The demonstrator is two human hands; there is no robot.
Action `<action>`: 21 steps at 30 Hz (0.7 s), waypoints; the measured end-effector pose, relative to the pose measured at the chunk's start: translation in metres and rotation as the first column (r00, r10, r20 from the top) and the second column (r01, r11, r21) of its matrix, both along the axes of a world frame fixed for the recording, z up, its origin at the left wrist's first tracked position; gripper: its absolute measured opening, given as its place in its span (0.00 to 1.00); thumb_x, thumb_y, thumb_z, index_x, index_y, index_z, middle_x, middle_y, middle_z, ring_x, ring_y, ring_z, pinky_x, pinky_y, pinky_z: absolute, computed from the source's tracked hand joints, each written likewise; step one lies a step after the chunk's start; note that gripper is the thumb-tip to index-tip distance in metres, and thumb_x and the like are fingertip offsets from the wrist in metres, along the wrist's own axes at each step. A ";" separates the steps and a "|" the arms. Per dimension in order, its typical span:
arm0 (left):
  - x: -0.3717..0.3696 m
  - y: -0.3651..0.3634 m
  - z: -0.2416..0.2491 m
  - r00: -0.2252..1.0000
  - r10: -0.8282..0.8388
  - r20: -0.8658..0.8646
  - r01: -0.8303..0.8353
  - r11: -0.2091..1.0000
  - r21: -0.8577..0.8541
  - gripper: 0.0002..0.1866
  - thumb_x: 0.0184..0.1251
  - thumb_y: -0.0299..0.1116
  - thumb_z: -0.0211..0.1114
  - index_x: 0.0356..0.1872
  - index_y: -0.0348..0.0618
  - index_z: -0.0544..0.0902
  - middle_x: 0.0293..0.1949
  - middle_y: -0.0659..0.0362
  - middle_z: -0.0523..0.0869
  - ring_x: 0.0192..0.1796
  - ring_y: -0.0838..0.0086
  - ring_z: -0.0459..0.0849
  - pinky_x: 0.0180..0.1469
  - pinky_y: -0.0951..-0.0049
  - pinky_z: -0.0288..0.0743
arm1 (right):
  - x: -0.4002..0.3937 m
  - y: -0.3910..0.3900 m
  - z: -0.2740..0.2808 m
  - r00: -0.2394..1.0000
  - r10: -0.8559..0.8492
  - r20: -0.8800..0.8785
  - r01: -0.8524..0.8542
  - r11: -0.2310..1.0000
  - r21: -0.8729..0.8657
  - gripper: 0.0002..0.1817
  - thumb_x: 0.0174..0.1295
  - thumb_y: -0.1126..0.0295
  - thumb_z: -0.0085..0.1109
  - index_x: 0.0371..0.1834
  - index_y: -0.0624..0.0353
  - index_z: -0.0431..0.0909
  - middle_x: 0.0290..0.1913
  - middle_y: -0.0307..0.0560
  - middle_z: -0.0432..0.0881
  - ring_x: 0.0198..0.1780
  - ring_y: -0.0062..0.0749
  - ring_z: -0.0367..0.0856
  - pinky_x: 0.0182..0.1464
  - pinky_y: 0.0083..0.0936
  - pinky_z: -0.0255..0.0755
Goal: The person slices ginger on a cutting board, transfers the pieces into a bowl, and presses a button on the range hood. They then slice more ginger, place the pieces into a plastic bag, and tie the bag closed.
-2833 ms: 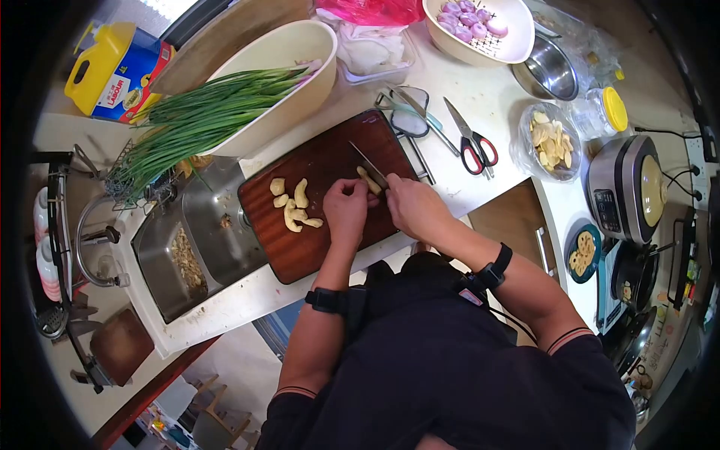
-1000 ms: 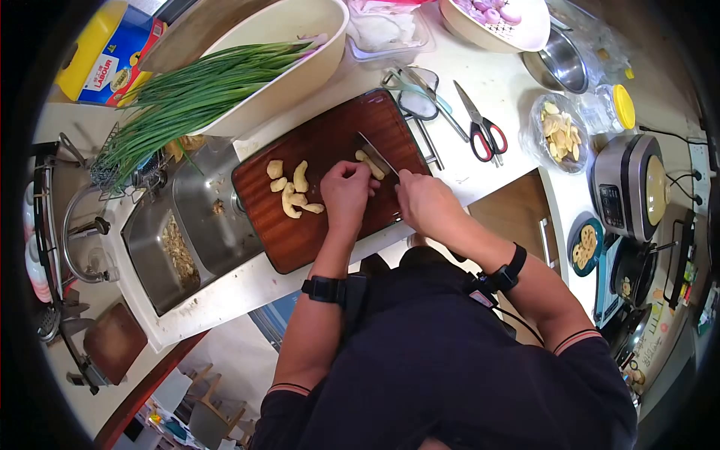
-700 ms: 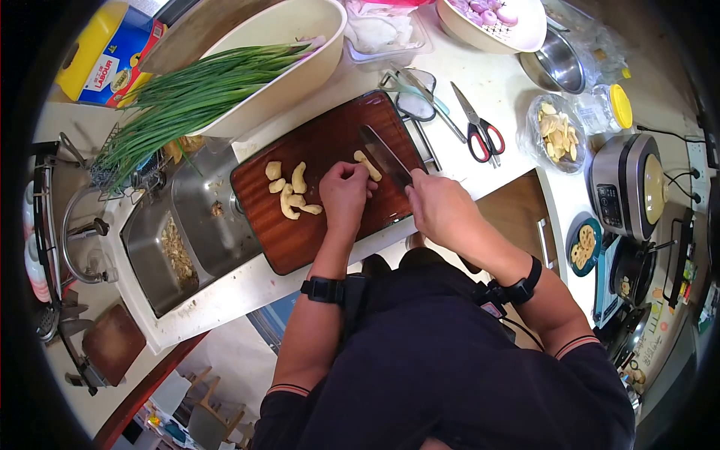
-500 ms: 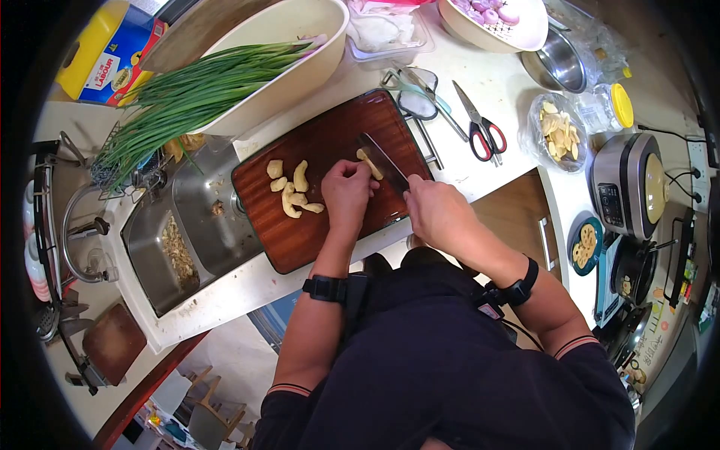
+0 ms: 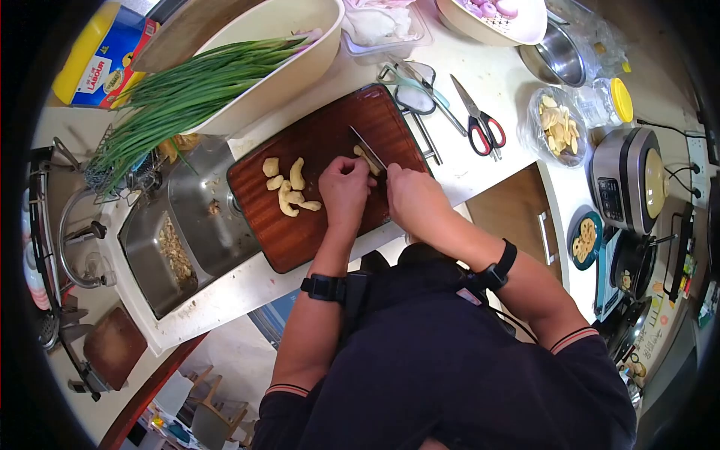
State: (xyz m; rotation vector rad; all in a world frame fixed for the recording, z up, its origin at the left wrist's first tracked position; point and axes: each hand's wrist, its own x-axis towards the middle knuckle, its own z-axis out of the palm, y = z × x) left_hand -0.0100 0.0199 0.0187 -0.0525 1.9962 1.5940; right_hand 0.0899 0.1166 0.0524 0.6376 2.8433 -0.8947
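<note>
On the brown cutting board (image 5: 292,244), my right hand (image 5: 412,195) is wrapped round the handle of a knife (image 5: 368,147). The blade lies against a pale peeled piece that looks like ginger (image 5: 364,155). Curled fingers of my left hand (image 5: 346,187) are beside that piece; whether they pinch it is hidden. Several more peeled pieces (image 5: 287,196) lie on the board, left of my left hand.
A double sink (image 5: 214,225) with peelings is at the left. Green onions (image 5: 202,86) hang over a cream basin (image 5: 300,75). Scissors (image 5: 480,124), a peeler (image 5: 405,79) and a bag-lined bowl of ginger slices (image 5: 556,127) sit on the counter, near a cooker (image 5: 626,180).
My right hand and the knife have moved a little left. The blade is now seen more edge-on, closer to the piece. My left hand has barely shifted.
</note>
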 end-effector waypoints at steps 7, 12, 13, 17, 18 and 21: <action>0.000 -0.001 0.005 1.000 -0.002 0.010 0.002 1.000 0.013 0.09 0.68 0.29 0.63 0.34 0.32 0.84 0.21 0.55 0.86 0.20 0.79 0.81 0.23 0.78 0.72 | 0.008 0.014 0.037 0.999 -0.038 -0.027 0.036 0.998 -0.044 0.10 0.71 0.69 0.52 0.37 0.67 0.71 0.27 0.66 0.81 0.32 0.65 0.82 0.36 0.54 0.74; 0.000 0.000 0.005 1.000 -0.005 0.015 0.005 1.000 0.015 0.08 0.68 0.28 0.63 0.35 0.32 0.84 0.23 0.55 0.86 0.21 0.78 0.81 0.25 0.78 0.72 | 0.017 0.014 0.048 0.999 -0.028 0.030 0.030 0.997 -0.069 0.09 0.71 0.70 0.53 0.37 0.66 0.71 0.26 0.66 0.80 0.32 0.66 0.81 0.35 0.53 0.74; 0.000 0.000 0.004 1.000 0.003 0.018 -0.003 1.000 0.022 0.08 0.68 0.28 0.63 0.36 0.32 0.84 0.23 0.55 0.87 0.21 0.78 0.81 0.25 0.78 0.72 | 0.018 0.013 0.046 1.000 -0.017 0.026 0.018 0.997 -0.070 0.09 0.71 0.70 0.53 0.37 0.66 0.71 0.26 0.65 0.80 0.31 0.66 0.81 0.35 0.53 0.74; 0.000 -0.001 0.003 0.999 0.008 0.043 -0.009 1.000 0.026 0.08 0.68 0.28 0.64 0.36 0.32 0.84 0.23 0.55 0.86 0.22 0.78 0.81 0.25 0.78 0.72 | 0.018 0.011 0.043 1.000 -0.011 0.027 0.013 0.998 -0.069 0.09 0.71 0.70 0.53 0.37 0.66 0.71 0.25 0.64 0.80 0.31 0.65 0.81 0.35 0.53 0.74; 0.000 -0.001 0.002 0.999 0.009 0.039 -0.010 1.000 0.028 0.08 0.68 0.29 0.64 0.37 0.32 0.84 0.23 0.55 0.86 0.22 0.78 0.81 0.25 0.78 0.72 | 0.019 0.010 0.042 1.000 -0.010 0.028 0.012 0.997 -0.070 0.09 0.70 0.70 0.53 0.37 0.66 0.71 0.25 0.64 0.80 0.31 0.65 0.81 0.35 0.53 0.74; 0.000 -0.001 0.000 0.999 0.004 0.033 -0.005 1.000 0.027 0.08 0.69 0.29 0.63 0.37 0.32 0.84 0.23 0.55 0.86 0.22 0.78 0.81 0.25 0.78 0.72 | 0.017 0.012 0.041 0.999 0.000 0.036 0.002 0.998 -0.064 0.09 0.70 0.70 0.53 0.37 0.66 0.71 0.25 0.64 0.80 0.30 0.65 0.81 0.35 0.53 0.74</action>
